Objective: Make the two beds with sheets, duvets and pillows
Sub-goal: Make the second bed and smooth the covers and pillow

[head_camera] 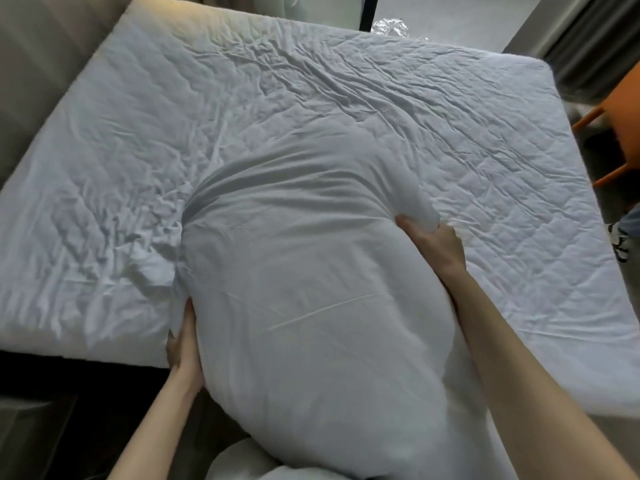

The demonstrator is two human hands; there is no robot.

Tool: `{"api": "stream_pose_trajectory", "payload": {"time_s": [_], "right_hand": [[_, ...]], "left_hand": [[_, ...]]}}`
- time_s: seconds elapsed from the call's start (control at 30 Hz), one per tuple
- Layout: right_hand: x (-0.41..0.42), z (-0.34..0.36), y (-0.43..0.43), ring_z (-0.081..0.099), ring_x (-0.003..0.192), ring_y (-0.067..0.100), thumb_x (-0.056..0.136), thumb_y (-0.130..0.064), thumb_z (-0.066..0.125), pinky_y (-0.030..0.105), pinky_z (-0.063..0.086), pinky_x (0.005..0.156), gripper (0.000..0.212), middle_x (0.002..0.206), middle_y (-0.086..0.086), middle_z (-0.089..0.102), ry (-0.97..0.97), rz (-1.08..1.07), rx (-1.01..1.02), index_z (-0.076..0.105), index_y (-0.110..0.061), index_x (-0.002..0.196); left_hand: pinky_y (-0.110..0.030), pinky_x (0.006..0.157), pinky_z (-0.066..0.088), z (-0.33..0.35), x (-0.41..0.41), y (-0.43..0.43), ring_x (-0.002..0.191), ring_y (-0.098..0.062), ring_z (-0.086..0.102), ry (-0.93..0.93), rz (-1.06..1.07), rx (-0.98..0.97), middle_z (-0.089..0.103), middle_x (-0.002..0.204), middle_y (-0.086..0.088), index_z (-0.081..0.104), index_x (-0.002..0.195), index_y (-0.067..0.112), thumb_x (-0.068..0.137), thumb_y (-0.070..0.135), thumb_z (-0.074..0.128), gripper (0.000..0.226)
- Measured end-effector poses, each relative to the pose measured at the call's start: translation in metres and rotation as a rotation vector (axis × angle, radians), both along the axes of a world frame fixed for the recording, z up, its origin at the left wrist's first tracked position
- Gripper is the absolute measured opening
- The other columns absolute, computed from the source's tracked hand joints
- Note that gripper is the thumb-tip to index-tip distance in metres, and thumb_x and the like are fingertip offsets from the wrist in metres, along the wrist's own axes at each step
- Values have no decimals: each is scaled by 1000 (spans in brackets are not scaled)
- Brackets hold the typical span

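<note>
At the bottom edge, a fold of grey clothing [242, 459] shows between the person's two bare forearms. Both arms reach forward to a big, plump white bundle [311, 289]; whether it is a pillow or a folded duvet cannot be told. Its near end hangs off the foot of the bed toward the person, and its far end lies on the middle of the mattress.

The left hand [183, 341] clasps the bundle's left side near the mattress edge, thumb pointing up along the fabric and the other fingers tucked against it. Farther in, the right hand [433, 244] grips the bundle's right side, its thumb and curled fingers pinching a puff of the cloth.

Under the bundle, a white sheet [145, 150] covers the bed, heavily creased on the left, with a quilted pattern showing through on the right.

A beige upholstered panel [38, 64] runs along the bed's left side. To the right stand an orange chair [602, 133] and, lower down, a shoe [620, 239]. Beyond the far edge lie crumpled clear plastic [389, 29] on a grey floor and a grey curtain [588, 39].
</note>
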State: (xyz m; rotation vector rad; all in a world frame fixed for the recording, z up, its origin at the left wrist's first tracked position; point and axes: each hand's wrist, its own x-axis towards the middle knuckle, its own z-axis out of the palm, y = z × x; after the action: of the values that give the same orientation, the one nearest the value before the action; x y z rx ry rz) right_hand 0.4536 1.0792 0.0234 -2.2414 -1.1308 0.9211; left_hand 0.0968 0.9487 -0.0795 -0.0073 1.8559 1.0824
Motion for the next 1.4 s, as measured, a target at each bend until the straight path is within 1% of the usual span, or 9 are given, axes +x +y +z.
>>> {"api": "stream_pose_trajectory", "payload": {"time_s": [0.13,0.27,0.43,0.53,0.77,0.9,1.07,1.23,1.4], "right_hand": [[-14,-11,-38,60,103,24,74,-66,64,33,44,82,65,102,-1,63,50,-10,-31,62,-18,118],[-20,-21,-65,59,104,24,73,-66,65,36,47,90,72,112,2,65,105,-22,-30,61,-14,123],[-27,-23,-91,58,113,27,62,-75,64,42,47,98,92,121,4,64,158,-22,-50,58,-12,128],[-32,-23,-102,57,113,26,72,-67,66,36,44,91,80,114,1,61,169,-18,-60,56,-11,129],[-69,-15,-103,58,111,26,70,-70,62,36,44,89,78,122,4,64,155,11,-45,60,-16,127],[-115,-14,-100,58,110,27,72,-65,64,39,46,93,74,119,6,64,175,-27,-13,60,-13,125],[-199,-14,-92,58,115,26,76,-60,68,39,45,99,73,125,8,63,254,-98,111,59,-11,129],[-306,0,-71,58,112,26,86,-49,66,31,43,86,62,118,8,63,323,-199,206,59,-3,126],[-402,24,-35,59,113,25,89,-46,65,26,40,81,60,123,12,63,393,-248,317,58,0,127]], "left_hand": [[-39,92,50,3,-15,-34,101,-19,61,26,22,49,64,121,1,54,135,23,61,78,71,94],[-42,98,49,8,-31,-55,109,-20,60,51,28,88,62,124,3,49,141,25,51,82,74,109],[-40,100,48,10,-38,-83,109,-20,60,62,87,111,62,125,1,50,140,23,58,75,75,100],[-39,101,47,13,-42,-98,109,-17,61,79,113,142,62,126,3,52,138,25,58,73,76,96],[-34,97,49,28,-80,-95,106,-17,62,91,140,180,63,121,3,55,136,21,64,65,78,87],[-31,96,48,36,-128,-83,105,-15,61,103,131,202,63,120,5,56,135,22,60,65,80,90],[-31,100,46,53,-220,-54,109,-16,60,207,68,258,63,120,5,57,131,20,72,55,78,72],[-22,82,46,105,-329,-3,92,-9,61,329,-72,316,64,103,10,61,117,26,77,56,73,52],[-24,86,48,164,-425,66,100,-13,61,472,-119,354,64,107,7,64,120,19,78,54,72,55]]}}
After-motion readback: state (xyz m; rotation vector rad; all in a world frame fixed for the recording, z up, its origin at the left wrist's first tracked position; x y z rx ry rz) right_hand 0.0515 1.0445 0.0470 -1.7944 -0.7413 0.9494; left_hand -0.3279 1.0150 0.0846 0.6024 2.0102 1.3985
